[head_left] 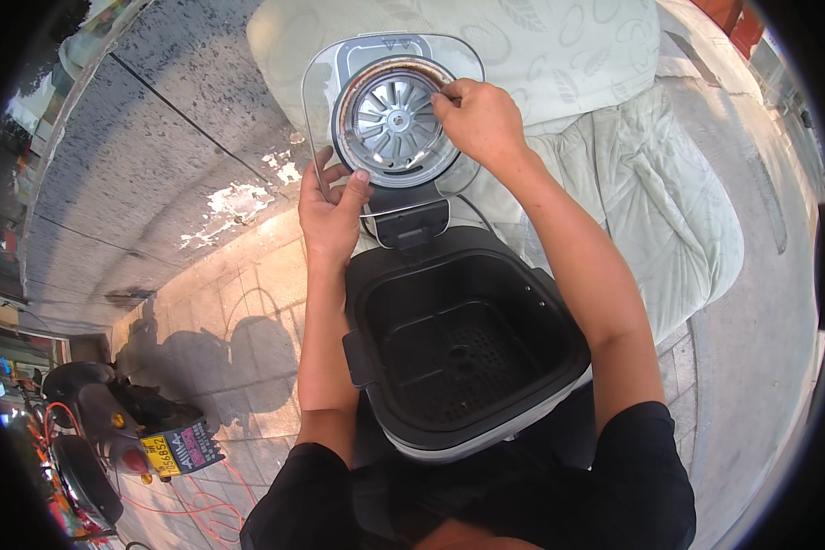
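The air fryer (458, 357) sits in the centre of the frame with its lid (394, 110) flipped up toward the top, so the round fan plate faces the person. The left hand (332, 213) clamps the lid's clear edge, seemingly to steady it, while the right hand (481, 117) pinches the brownish ring around the plate. The dark basket (458, 362) lies open below. A pale quilt (632, 156) spreads at upper right; paved ground and a parked scooter (101, 431) fill the lower left.

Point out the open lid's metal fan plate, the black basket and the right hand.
metal fan plate (390, 119), head view, its hub.
black basket (458, 353), head view, perforated floor.
right hand (479, 119), head view, its back.
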Available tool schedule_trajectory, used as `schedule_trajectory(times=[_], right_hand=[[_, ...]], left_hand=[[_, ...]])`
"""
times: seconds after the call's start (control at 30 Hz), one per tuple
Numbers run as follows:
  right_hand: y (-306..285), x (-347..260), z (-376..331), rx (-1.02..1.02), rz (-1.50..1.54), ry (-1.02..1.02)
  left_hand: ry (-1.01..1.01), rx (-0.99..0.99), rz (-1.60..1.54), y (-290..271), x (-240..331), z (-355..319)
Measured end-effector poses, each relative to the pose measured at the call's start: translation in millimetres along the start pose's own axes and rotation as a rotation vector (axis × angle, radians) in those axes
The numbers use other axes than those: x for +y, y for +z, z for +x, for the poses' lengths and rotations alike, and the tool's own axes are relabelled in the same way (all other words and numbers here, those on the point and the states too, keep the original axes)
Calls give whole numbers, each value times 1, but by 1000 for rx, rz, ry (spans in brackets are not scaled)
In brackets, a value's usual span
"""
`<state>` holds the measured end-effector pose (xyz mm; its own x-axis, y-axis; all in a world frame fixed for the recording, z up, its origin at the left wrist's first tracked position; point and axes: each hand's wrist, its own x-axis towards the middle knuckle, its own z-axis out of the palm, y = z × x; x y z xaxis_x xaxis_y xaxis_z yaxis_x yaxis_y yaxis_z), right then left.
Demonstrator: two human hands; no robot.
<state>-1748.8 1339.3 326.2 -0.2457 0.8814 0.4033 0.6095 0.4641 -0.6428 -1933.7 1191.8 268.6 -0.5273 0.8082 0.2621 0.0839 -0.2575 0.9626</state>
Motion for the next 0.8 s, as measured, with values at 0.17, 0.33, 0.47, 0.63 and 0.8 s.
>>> schedule_trajectory(times=[0.17, 0.33, 0.47, 0.63, 0.8], right_hand=[[-3, -8, 2, -20, -18, 46], [-4, -8, 1, -10, -29, 47], [-2, -4, 0, 32, -11, 21], [-2, -2, -2, 49, -34, -1], [0, -2, 0, 80, -51, -31]], left_hand=[[12, -2, 12, -2, 4, 2], [12, 2, -4, 0, 1, 1], [-21, -16, -3, 0, 1, 2], [2, -7, -22, 4, 1, -1], [-1, -3, -10, 4, 5, 0]])
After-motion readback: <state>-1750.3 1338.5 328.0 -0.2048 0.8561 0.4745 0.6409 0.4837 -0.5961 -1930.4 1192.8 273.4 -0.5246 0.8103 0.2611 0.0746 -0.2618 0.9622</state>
